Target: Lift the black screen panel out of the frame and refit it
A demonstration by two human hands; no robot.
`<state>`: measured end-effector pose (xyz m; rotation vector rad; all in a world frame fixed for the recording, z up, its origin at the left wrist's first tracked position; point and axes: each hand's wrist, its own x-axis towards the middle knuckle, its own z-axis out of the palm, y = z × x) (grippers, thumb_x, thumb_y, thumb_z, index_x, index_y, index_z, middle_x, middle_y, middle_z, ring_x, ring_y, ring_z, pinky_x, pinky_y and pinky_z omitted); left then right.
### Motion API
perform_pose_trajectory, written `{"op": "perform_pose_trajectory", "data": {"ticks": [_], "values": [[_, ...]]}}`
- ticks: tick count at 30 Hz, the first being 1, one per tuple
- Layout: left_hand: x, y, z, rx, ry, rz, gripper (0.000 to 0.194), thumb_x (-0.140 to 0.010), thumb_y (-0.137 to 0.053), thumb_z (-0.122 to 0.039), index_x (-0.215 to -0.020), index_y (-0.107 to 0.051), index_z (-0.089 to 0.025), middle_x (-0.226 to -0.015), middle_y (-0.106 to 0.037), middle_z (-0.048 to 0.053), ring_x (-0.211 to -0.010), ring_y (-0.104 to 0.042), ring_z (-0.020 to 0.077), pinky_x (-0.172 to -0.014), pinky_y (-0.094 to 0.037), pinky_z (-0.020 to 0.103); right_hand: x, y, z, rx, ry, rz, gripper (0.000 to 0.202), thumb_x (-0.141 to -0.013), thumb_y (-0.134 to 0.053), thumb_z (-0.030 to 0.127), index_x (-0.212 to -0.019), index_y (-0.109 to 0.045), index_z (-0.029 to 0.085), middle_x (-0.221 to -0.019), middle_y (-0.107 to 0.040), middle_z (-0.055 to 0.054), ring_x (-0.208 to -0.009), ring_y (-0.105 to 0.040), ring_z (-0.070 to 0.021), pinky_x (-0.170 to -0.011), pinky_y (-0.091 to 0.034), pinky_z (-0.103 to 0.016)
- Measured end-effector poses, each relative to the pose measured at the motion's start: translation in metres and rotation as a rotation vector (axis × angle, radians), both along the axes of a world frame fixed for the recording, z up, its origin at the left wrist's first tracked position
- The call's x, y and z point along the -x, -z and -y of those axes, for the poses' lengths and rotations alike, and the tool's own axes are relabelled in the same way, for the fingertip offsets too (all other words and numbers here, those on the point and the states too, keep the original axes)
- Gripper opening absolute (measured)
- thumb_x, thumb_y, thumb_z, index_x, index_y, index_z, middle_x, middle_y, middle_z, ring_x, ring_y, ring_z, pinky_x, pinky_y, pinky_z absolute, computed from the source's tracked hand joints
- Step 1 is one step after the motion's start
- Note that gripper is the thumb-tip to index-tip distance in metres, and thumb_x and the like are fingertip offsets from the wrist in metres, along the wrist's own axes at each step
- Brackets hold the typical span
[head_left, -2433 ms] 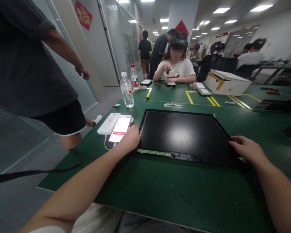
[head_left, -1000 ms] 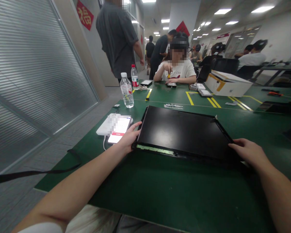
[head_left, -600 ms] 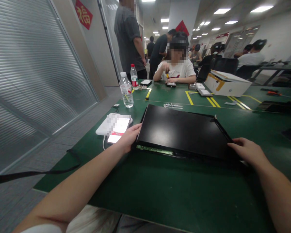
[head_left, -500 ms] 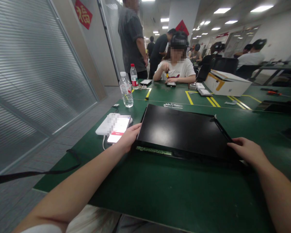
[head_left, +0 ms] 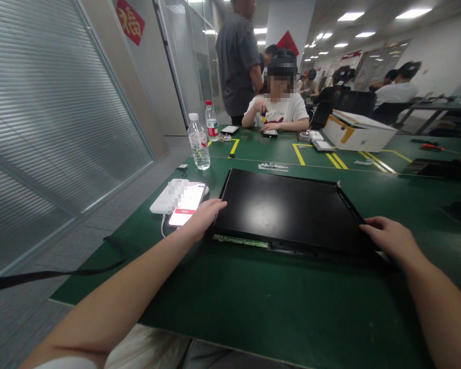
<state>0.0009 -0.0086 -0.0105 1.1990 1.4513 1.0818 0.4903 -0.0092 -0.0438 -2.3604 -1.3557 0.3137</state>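
Observation:
A glossy black display panel (head_left: 284, 210) lies in a black frame on the green table (head_left: 253, 292). Along its near edge, toward the left, a strip of green circuit board (head_left: 241, 241) shows. My left hand (head_left: 207, 215) grips the panel's left edge, thumb on top and the other fingers mostly hidden. At the right edge, my right hand (head_left: 392, 238) holds the panel near its front corner, fingers closed on the rim. The panel's far right corner has a small pale tab sticking up.
Left of the panel are a lit phone (head_left: 188, 202), a white device (head_left: 163, 200) and a clear bottle (head_left: 198, 143). Small metal-coloured strips (head_left: 272, 166) lie beyond it. Across the table sits a person (head_left: 278, 110); a white box (head_left: 359, 130) stands at back right.
The panel's left and far side has come down a little and sits flatter in the frame, my left hand still at its edge. The standing person has moved to the right.

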Motion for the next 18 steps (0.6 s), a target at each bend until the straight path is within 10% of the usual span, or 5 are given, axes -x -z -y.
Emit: {"op": "perform_pose_trajectory", "data": {"ticks": [8, 18], "values": [[0.0048, -0.0024, 0.0015, -0.021, 0.147, -0.598, 0.048, -0.088, -0.065, -0.053, -0.119, -0.068, -0.016, -0.131, -0.075, 0.019, -0.116, -0.071, 0.0399, -0.099, -0.054, 0.05, -0.0006, 0.0007, -0.002, 0.01, -0.02, 0.024, 0.022, -0.073, -0.064, 0.041, -0.085, -0.071, 0.024, -0.094, -0.079, -0.011, -0.092, -0.073, -0.0317, -0.087, -0.055, -0.043], [0.0046, -0.001, 0.0004, -0.076, 0.186, -0.733, 0.05, -0.091, -0.059, -0.053, -0.122, -0.067, -0.015, -0.131, -0.073, 0.02, -0.118, -0.07, 0.0386, -0.098, -0.054, 0.048, 0.0081, -0.0061, 0.0006, 0.066, -0.014, 0.013, 0.024, -0.077, -0.061, 0.041, -0.092, -0.067, 0.024, -0.105, -0.078, -0.013, -0.1, -0.073, -0.032, -0.089, -0.053, -0.041]]}}
